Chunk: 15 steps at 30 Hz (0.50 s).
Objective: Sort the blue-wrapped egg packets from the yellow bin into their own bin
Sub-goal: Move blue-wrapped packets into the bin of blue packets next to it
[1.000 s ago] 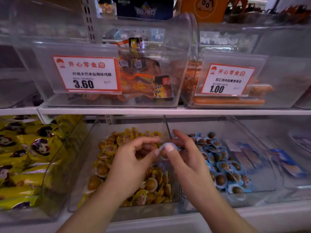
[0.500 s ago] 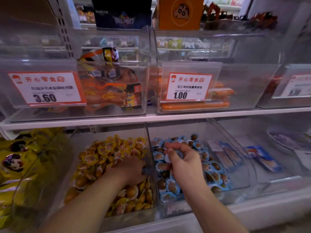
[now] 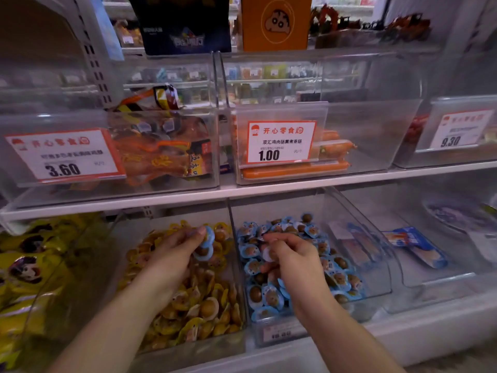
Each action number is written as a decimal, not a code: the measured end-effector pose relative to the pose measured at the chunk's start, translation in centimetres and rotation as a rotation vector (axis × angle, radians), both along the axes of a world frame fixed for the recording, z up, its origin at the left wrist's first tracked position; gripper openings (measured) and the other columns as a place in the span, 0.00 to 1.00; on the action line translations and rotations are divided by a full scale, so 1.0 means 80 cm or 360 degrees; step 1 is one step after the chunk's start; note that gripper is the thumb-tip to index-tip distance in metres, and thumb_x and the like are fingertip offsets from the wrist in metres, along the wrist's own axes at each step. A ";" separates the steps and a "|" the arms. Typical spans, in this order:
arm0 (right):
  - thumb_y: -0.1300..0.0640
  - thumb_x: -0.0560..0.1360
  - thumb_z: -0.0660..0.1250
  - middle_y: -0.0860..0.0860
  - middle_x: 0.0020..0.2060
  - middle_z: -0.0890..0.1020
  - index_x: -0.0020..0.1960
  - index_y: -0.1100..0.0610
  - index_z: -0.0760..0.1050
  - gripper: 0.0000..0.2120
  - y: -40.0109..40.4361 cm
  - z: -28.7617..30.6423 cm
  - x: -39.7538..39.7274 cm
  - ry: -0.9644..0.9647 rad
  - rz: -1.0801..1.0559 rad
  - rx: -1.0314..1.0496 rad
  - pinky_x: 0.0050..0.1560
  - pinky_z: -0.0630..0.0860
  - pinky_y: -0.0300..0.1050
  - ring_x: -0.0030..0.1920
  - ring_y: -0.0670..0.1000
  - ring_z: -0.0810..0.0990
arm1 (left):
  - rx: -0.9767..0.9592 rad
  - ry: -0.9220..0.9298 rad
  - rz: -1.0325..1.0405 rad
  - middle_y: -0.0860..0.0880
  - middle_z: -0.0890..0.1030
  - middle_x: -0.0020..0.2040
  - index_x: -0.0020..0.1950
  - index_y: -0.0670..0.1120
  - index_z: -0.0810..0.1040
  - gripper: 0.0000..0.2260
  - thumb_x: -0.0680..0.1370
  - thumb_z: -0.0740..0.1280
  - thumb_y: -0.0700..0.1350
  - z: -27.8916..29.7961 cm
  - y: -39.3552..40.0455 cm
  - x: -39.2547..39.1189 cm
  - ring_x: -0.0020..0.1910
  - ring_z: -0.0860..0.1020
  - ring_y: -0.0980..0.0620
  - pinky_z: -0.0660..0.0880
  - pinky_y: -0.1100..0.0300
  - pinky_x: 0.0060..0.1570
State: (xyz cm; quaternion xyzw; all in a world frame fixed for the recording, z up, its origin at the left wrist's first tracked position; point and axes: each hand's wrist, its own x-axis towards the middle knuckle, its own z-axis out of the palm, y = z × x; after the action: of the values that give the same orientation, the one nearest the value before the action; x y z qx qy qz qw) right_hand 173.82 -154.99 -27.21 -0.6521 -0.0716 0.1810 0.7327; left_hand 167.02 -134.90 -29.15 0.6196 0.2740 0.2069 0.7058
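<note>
Your two forearms come in from 6 o'clock. Your left hand [image 3: 172, 254] hangs over the yellow bin [image 3: 188, 343], fingers curled around blue-wrapped egg packets [image 3: 205, 246] pinched at the fingertips. Two round blue-rimmed packets show there, one above the other, each a clear blister over a brown egg; the pair stacks roughly along 12 to 6 o'clock, the faces turned toward 3 o'clock. Below them the yellow bin is heaped with yellow-wrapped egg packets [image 3: 204, 308] lying at all angles.

Your right hand [image 3: 293, 261] is over the blue bin [image 3: 279, 335], just at 3 o'clock of the yellow one, fingers curled and pinching a pale round packet [image 3: 266, 254] whose white side faces you; its print cannot be read. Under that hand lies a pile of blue packets [image 3: 271, 297], round, with no clear long axis, faces tilted every way. The clear wall [image 3: 235, 254] shared by the two bins stands between your hands.

At 9 o'clock a bin holds yellow snack bags [image 3: 24, 275]. At 3 o'clock a further clear bin holds flat blue-and-white packs [image 3: 416, 249].

Farther, toward 12 o'clock, the upper shelf [image 3: 269, 189] carries clear bins: one with orange-wrapped meat packs [image 3: 158, 154] behind a 3.60 price tag [image 3: 63, 157], one with orange sausages [image 3: 295, 169] behind a 1.00 tag [image 3: 281, 142], and at 2 o'clock a 9.30 tag [image 3: 461, 130]. Above these, an orange box [image 3: 277, 21] with a cartoon face and a dark box [image 3: 183, 25].
</note>
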 end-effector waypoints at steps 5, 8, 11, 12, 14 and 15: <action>0.49 0.81 0.62 0.62 0.48 0.83 0.59 0.64 0.79 0.19 0.009 0.024 -0.024 0.0624 0.0318 0.0509 0.37 0.81 0.52 0.41 0.60 0.84 | 0.0015 -0.0290 -0.0142 0.48 0.77 0.32 0.50 0.46 0.80 0.14 0.73 0.69 0.55 0.047 -0.060 -0.017 0.28 0.75 0.51 0.69 0.61 0.22; 0.43 0.79 0.60 0.61 0.53 0.85 0.59 0.62 0.82 0.24 0.008 0.034 -0.034 0.0813 0.0477 0.0747 0.53 0.79 0.56 0.51 0.60 0.85 | 0.1135 -0.0282 -0.0248 0.57 0.83 0.43 0.50 0.56 0.78 0.03 0.78 0.70 0.52 0.056 -0.096 -0.005 0.44 0.80 0.59 0.76 0.64 0.44; 0.45 0.78 0.63 0.61 0.56 0.84 0.57 0.64 0.82 0.23 0.000 0.032 -0.023 0.0993 0.0299 0.0976 0.63 0.75 0.54 0.58 0.60 0.83 | 0.2101 -0.0084 -0.0396 0.63 0.76 0.59 0.63 0.59 0.73 0.13 0.78 0.64 0.53 0.045 -0.125 0.004 0.61 0.69 0.61 0.63 0.63 0.62; 0.46 0.79 0.64 0.61 0.54 0.85 0.54 0.64 0.83 0.22 -0.004 0.028 -0.016 0.0998 0.0230 0.0975 0.59 0.77 0.53 0.55 0.60 0.84 | 0.2198 0.0039 -0.0467 0.62 0.72 0.67 0.70 0.59 0.69 0.18 0.79 0.61 0.55 0.039 -0.133 0.007 0.68 0.64 0.60 0.57 0.61 0.70; 0.48 0.79 0.64 0.60 0.43 0.86 0.48 0.63 0.85 0.20 -0.012 0.017 -0.002 0.0957 0.0174 0.0933 0.41 0.81 0.49 0.40 0.58 0.87 | 0.2128 0.0179 -0.0617 0.63 0.51 0.79 0.79 0.60 0.50 0.29 0.81 0.59 0.58 0.026 -0.143 0.007 0.77 0.45 0.63 0.44 0.59 0.77; 0.49 0.80 0.63 0.58 0.37 0.86 0.49 0.63 0.85 0.19 -0.015 0.012 0.004 0.0953 0.0134 0.0879 0.31 0.80 0.45 0.32 0.55 0.85 | 0.1999 0.0161 -0.0679 0.66 0.39 0.78 0.79 0.62 0.40 0.34 0.80 0.58 0.60 0.024 -0.144 0.000 0.76 0.38 0.65 0.42 0.61 0.77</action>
State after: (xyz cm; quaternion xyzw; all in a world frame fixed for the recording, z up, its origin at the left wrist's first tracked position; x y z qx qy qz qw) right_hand 174.16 -156.15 -26.23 -0.3459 0.0722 0.3667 0.8606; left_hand 167.06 -146.40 -27.27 0.9628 0.0054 0.1538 0.2222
